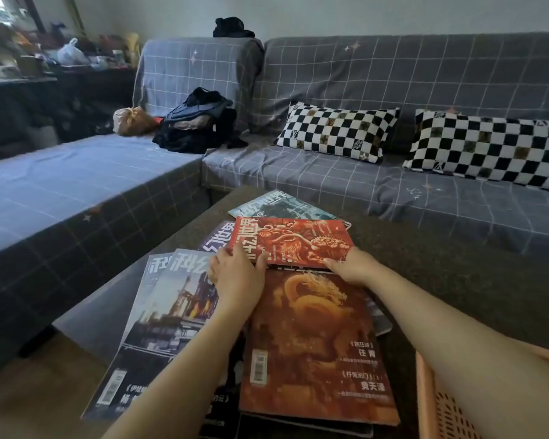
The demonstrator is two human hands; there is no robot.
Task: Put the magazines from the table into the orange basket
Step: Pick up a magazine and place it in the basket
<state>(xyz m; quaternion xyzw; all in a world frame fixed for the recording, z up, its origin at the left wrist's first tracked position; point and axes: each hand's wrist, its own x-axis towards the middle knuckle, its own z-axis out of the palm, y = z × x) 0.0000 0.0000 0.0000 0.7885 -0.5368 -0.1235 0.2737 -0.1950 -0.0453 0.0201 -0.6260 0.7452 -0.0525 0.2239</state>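
Both hands grip the red magazine (290,240) at its near edge: left hand (235,269) at 7 o'clock, right hand (351,264) at 5. It lies atop other magazines (311,343) on the worktop (457,280); basket (438,403) at 4 o'clock

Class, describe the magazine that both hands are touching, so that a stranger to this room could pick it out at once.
Start at the dark table in front of the grey sofa. Among its magazines, find the red magazine, between the left hand and right hand. Its swirling red cover is brighter than the orange dragon magazine nearer the viewer.
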